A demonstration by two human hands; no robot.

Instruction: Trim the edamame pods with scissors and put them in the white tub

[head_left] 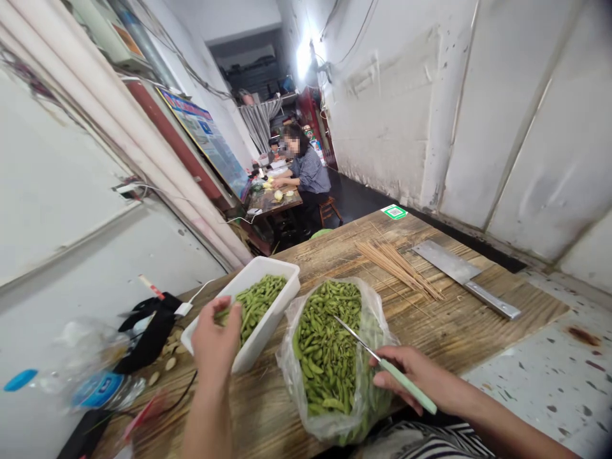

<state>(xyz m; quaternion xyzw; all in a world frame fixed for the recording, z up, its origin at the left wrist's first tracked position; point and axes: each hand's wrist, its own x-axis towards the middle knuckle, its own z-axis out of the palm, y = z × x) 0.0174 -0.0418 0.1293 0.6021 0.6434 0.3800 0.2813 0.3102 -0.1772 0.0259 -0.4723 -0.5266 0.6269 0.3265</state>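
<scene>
gripped in the right hand [426, 373] is a slim metal tool [408, 387] with a smooth, pale green handle; its narrow blade points far and left over the bag. the left hand [220, 328] is loosely curled above the near left part of a white tub; whether its fingers hold anything cannot be told.

containers: the white tub [288, 294], rigid, oblong and smooth-walled, contains plump green pods [262, 303]. to its right, a thin, crumpled clear plastic bag [288, 366] stands open, filled with further green pods [329, 338], slender and curved.

surface: wooden table [262, 395], grained and worn. far right of the bag lie thin, straight wooden sticks [396, 264], loosely fanned; right of these, a broad, flat metal cleaver [444, 258].
</scene>
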